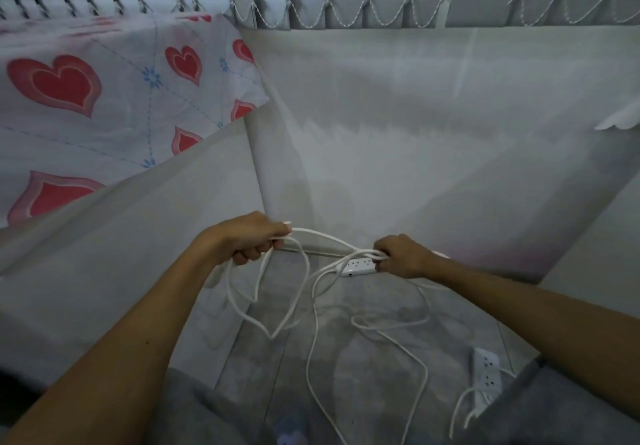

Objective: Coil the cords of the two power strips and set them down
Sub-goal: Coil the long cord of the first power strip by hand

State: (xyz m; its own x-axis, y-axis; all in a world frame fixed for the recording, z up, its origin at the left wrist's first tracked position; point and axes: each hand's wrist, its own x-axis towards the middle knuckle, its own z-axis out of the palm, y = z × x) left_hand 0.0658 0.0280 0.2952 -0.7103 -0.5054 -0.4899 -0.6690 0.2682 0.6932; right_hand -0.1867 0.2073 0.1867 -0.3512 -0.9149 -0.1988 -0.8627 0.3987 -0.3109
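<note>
We are gripping the first power strip (360, 267) in the right hand (403, 257), left hand (249, 240) fingers closing round its cord (325, 236) loops. The second power strip (487, 375), at 5 o'clock, is lying uncoiled on the floor (363, 306).

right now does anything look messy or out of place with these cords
Yes: the white cord sprawls in loose, crossing loops between both hands down to the floor, not yet a neat coil. The second power strip lies lower right, its cord uncoiled.
</note>
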